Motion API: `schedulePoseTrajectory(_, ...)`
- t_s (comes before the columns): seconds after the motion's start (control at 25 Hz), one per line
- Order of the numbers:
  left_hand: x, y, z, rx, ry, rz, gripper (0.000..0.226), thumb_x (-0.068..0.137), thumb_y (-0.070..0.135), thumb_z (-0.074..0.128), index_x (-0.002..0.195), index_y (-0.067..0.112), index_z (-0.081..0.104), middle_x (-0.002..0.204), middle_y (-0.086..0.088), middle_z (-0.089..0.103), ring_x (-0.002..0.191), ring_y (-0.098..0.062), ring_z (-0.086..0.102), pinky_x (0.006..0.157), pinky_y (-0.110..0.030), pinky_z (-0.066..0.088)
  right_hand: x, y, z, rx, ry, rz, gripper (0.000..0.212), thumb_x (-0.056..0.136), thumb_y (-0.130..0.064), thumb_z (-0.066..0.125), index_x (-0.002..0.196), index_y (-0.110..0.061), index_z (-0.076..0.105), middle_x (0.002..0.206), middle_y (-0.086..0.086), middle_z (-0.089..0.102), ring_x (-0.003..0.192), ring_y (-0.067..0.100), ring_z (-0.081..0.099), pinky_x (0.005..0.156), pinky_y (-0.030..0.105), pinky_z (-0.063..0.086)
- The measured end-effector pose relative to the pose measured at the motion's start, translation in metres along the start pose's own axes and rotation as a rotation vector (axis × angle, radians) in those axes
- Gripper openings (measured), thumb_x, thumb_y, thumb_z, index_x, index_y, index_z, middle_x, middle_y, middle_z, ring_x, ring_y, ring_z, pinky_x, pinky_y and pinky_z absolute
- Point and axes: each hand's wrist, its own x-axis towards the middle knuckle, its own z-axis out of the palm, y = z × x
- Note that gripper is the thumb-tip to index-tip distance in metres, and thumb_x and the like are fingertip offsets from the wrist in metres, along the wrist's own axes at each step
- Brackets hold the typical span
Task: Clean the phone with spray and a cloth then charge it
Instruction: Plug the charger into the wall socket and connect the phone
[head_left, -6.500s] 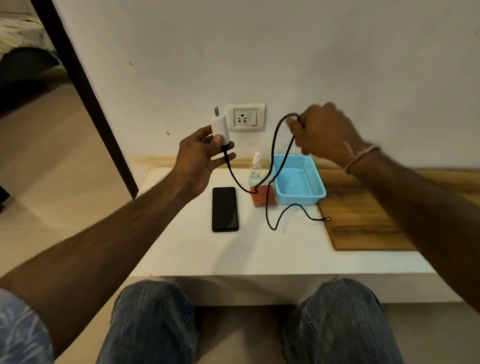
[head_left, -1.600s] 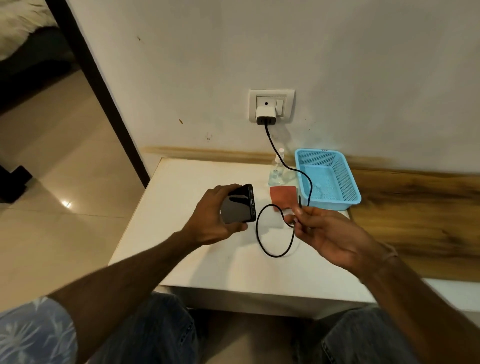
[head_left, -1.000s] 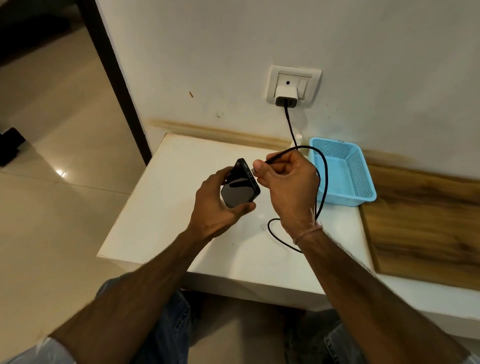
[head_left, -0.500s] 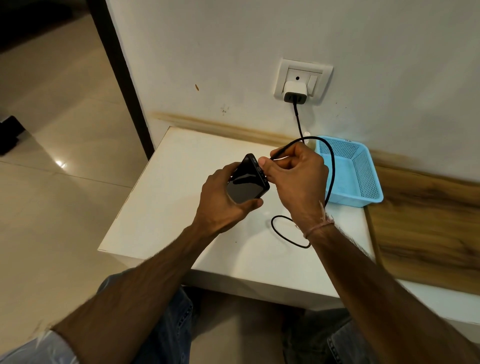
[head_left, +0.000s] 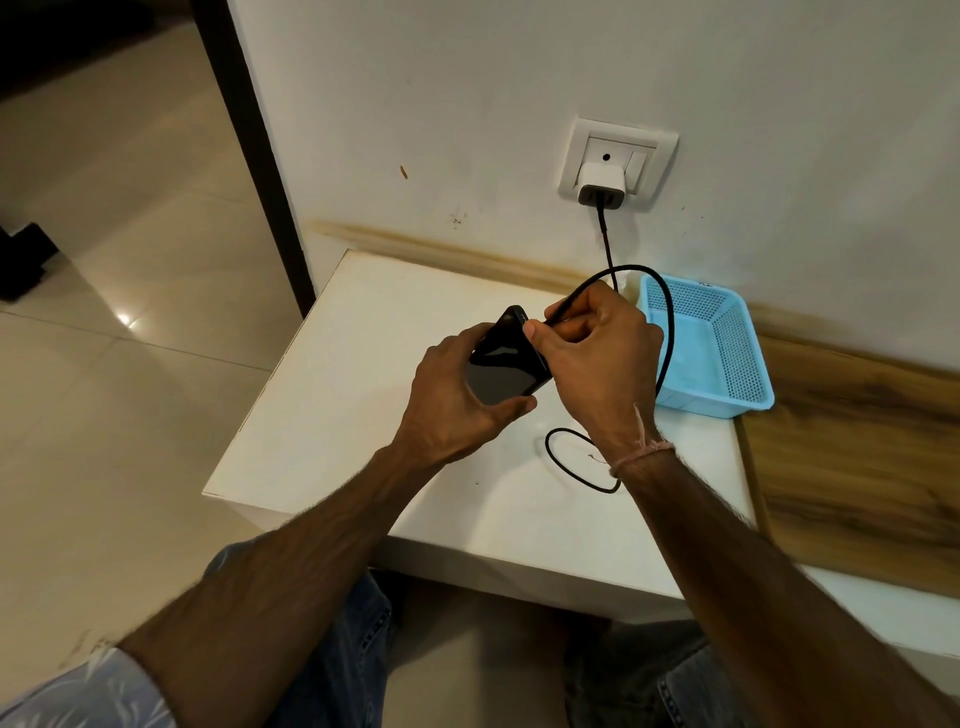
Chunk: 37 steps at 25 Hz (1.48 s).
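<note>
White table (head_left: 353, 415), blue basket (head_left: 737, 364) at the back right. Left hand (head_left: 447, 395) wraps around the phone (head_left: 501, 366), held tilted above the table. Right hand (head_left: 597, 358) pinches the cable (head_left: 604, 234) end right at the phone's edge; can't tell if it's in. Charger (head_left: 600, 187) is in the wall socket.

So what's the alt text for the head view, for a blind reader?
A person's left hand holds a black phone above a white table while the right hand pinches the end of a black cable at the phone's edge. The cable runs from a white charger plugged into a wall socket; a blue basket stands nearby.
</note>
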Motion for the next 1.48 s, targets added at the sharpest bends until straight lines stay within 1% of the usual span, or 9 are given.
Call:
schedulePoseTrajectory(0.16,0.000,-0.005,0.004,-0.002,-0.001,0.038,0.088,0.063,0.053,0.082,0.138,0.022,0.050,0.130,0.001,0.061,0.109,-0.008,0.051,0.091,-0.015,0.037,0.000,0.005,0.000,0.033,-0.024,0.030,0.021,0.078,-0.033,0.078,0.083,-0.029,0.058,0.065,-0.021,0.059,0.065,-0.003,0.063,0.066,0.024,0.058)
schedulePoseTrajectory(0.32,0.001,-0.015,0.010,0.018,-0.099,-0.003,0.091,0.062,0.038,0.089,0.140,0.022,0.044,0.135,0.001,0.053,0.120,-0.016,0.047,0.093,-0.021,0.037,-0.002,0.018,-0.003,0.135,0.026,0.128,0.019,0.075,-0.033,0.080,0.083,-0.027,0.064,0.070,-0.016,0.067,0.067,-0.001,0.067,0.068,0.029,0.060)
schedulePoseTrajectory(0.48,0.006,-0.021,0.008,0.016,-0.184,0.022,0.084,0.063,0.031,0.090,0.136,0.023,0.047,0.130,0.004,0.056,0.116,-0.014,0.052,0.094,-0.023,0.042,-0.008,0.035,-0.010,0.345,0.022,0.317,0.017,0.078,-0.023,0.080,0.088,-0.016,0.069,0.082,0.002,0.073,0.076,0.017,0.072,0.072,0.042,0.061)
schedulePoseTrajectory(0.68,0.017,-0.026,-0.005,0.161,-0.313,0.084,0.083,0.059,0.036,0.086,0.134,0.027,0.050,0.125,0.006,0.054,0.112,-0.018,0.048,0.094,-0.038,0.049,-0.027,0.055,-0.034,0.441,-0.212,0.510,0.023,0.083,-0.037,0.072,0.088,-0.014,0.072,0.081,0.008,0.074,0.065,0.020,0.073,0.057,0.031,0.058)
schedulePoseTrajectory(0.76,0.023,-0.030,-0.013,0.234,-0.384,0.090,0.084,0.058,0.039,0.082,0.135,0.027,0.050,0.126,0.007,0.053,0.114,-0.018,0.045,0.095,-0.041,0.049,-0.032,0.060,-0.036,0.208,-0.237,0.375,0.032,0.082,-0.048,0.069,0.078,-0.016,0.070,0.067,0.002,0.072,0.054,0.015,0.070,0.050,0.025,0.054)
schedulePoseTrajectory(0.84,0.030,-0.034,-0.022,0.333,-0.457,0.111,0.083,0.061,0.037,0.082,0.137,0.026,0.049,0.128,0.004,0.052,0.114,-0.018,0.042,0.097,-0.041,0.047,-0.028,0.060,-0.029,-0.137,-0.186,0.036,0.031,0.081,-0.049,0.070,0.077,-0.019,0.064,0.069,-0.005,0.067,0.062,0.009,0.064,0.056,0.020,0.048)
schedulePoseTrajectory(0.92,0.040,-0.036,-0.031,0.451,-0.523,0.141,0.082,0.064,0.037,0.083,0.138,0.026,0.048,0.130,0.003,0.051,0.115,-0.021,0.042,0.097,-0.042,0.046,-0.020,0.057,-0.011,-0.405,-0.284,-0.259,0.041,0.075,-0.048,0.076,0.103,-0.022,0.061,0.101,-0.002,0.064,0.092,0.016,0.057,0.078,0.029,0.046)
schedulePoseTrajectory(1.04,0.058,-0.039,-0.039,0.551,-0.590,0.160,0.081,0.066,0.040,0.083,0.137,0.026,0.049,0.127,0.003,0.052,0.114,-0.023,0.042,0.093,-0.044,0.049,-0.002,0.063,0.027,-0.707,-0.615,-0.288,0.091,0.065,-0.055,0.078,0.139,-0.020,0.037,0.135,0.005,0.046,0.120,0.026,0.045,0.098,0.041,0.039)
schedulePoseTrajectory(1.48,0.155,-0.083,-0.043,0.642,-0.614,0.114,0.075,0.061,0.046,0.085,0.127,0.027,0.054,0.120,0.002,0.054,0.110,-0.022,0.042,0.096,-0.045,0.045,0.090,0.087,0.112,-0.319,-0.701,-0.062,0.069,0.057,-0.030,0.085,0.119,-0.017,0.056,0.111,0.006,0.053,0.097,0.024,0.056,0.083,0.038,0.052)
